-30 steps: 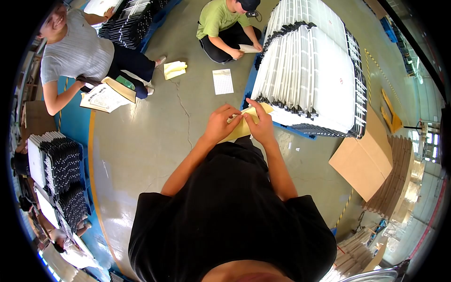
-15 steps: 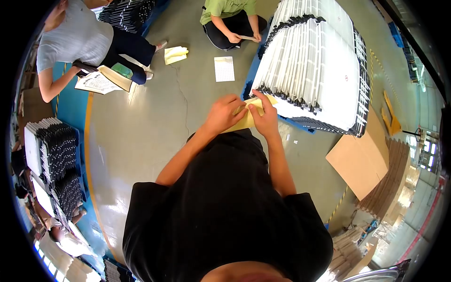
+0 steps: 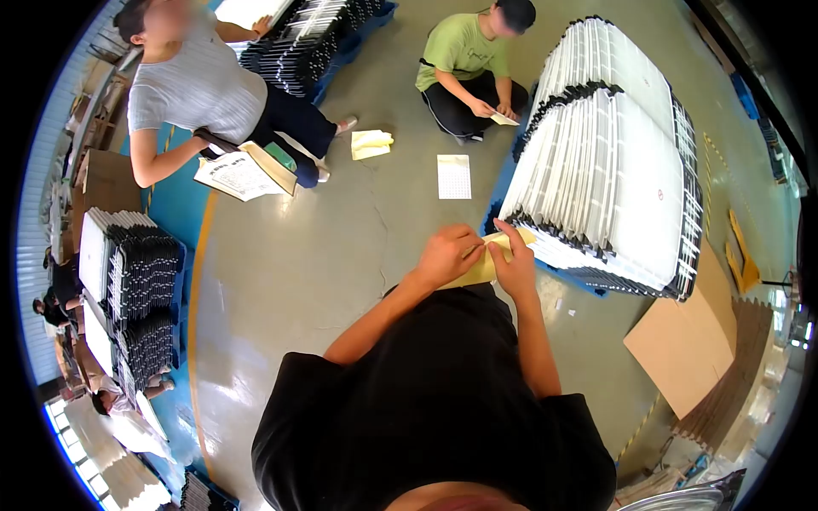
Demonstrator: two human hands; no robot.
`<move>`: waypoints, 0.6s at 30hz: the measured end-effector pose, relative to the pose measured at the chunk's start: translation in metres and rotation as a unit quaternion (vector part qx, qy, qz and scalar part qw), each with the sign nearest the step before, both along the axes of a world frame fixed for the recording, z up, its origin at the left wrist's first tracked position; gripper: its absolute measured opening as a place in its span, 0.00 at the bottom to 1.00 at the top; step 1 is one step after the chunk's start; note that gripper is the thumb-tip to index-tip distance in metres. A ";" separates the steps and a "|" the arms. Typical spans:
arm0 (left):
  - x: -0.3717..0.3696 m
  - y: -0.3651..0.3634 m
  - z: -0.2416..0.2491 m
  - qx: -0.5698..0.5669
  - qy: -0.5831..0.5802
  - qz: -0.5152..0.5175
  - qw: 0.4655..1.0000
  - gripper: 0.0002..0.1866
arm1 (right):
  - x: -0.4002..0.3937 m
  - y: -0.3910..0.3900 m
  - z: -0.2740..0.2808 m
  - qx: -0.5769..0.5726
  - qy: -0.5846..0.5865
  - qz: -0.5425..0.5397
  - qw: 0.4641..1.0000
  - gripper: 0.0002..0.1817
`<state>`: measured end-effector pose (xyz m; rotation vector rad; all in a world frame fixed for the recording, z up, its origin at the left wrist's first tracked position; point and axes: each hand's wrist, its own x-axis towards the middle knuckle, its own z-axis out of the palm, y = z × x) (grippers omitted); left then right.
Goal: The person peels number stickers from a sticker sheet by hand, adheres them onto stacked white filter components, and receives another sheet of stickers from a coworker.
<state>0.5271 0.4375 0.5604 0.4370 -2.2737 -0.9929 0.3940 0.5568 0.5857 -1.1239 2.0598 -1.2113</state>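
A yellow paper sheet (image 3: 480,273) is held low in front of my black shirt, partly covered by my fingers. My right hand (image 3: 515,268) grips its right side, thumb on the face and index finger stretched along the top. On the left part of the sheet, my left hand (image 3: 447,258) has its fingers drawn together in a pinch at the paper. Whether a small piece is between those fingertips is too small to tell. Just beyond my right hand stands a tall stack of white panels with black edges (image 3: 562,179) on a blue pallet (image 3: 503,183).
A white gridded sheet (image 3: 454,177) and folded yellow paper (image 3: 371,145) lie on the floor. One person in green (image 3: 464,51) sits holding paper; another in grey (image 3: 204,94) carries an open book-like folder (image 3: 247,175). Cardboard (image 3: 682,349) lies right; more panel stacks (image 3: 141,281) stand left.
My view has tilted up and shifted left, so the scene sits lower and farther right. Both hands stay at the yellow sheet. The seated person's head has come into view.
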 end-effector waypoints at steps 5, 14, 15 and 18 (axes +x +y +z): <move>0.007 0.000 -0.011 -0.017 0.015 0.001 1.000 0.04 | 0.000 -0.002 -0.022 -0.041 0.044 0.008 0.998 0.21; 0.017 -0.008 -0.005 0.049 -0.005 0.048 0.998 0.03 | 0.007 -0.013 -0.026 -0.074 0.008 0.047 0.996 0.07; 0.018 -0.008 -0.005 0.081 -0.005 0.068 0.994 0.04 | 0.007 -0.014 -0.026 -0.075 0.009 0.049 0.996 0.07; 0.020 -0.007 -0.002 0.095 -0.007 0.092 0.991 0.04 | 0.006 -0.015 -0.028 -0.081 0.000 0.048 0.996 0.08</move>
